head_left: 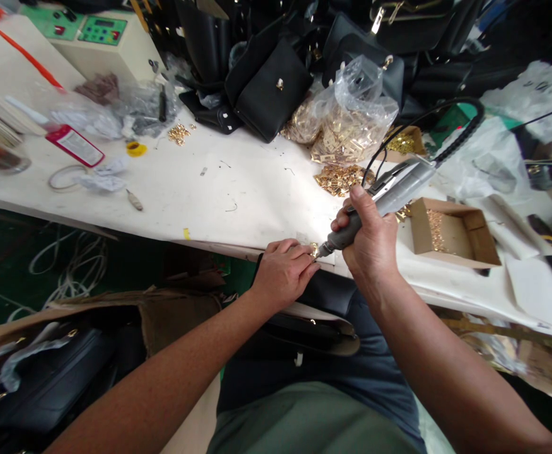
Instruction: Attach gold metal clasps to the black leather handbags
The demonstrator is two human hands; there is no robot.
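Note:
My right hand (pixel 370 233) is wrapped round a grey electric screwdriver (pixel 394 189), which slants down to the left. Its tip meets a small gold metal fitting (pixel 314 248) at the table's front edge. Closed fingers of my left hand (pixel 285 272) pinch that fitting from the left, partly covering it. Just below, a black handbag (pixel 327 293) lies over my lap against the table edge, its upper part partly hidden by my left hand. A pile of gold fittings (pixel 339 180) lies behind the screwdriver.
A clear bag of gold parts (pixel 351 120) stands behind the pile. To the right sits a cardboard box (pixel 474 233) with small screws. Black handbags (pixel 276 88) crowd the back. At left are a red bottle (pixel 75 145) and yellow tape (pixel 136 149). The screwdriver's cable (pixel 474 113) arches rightward.

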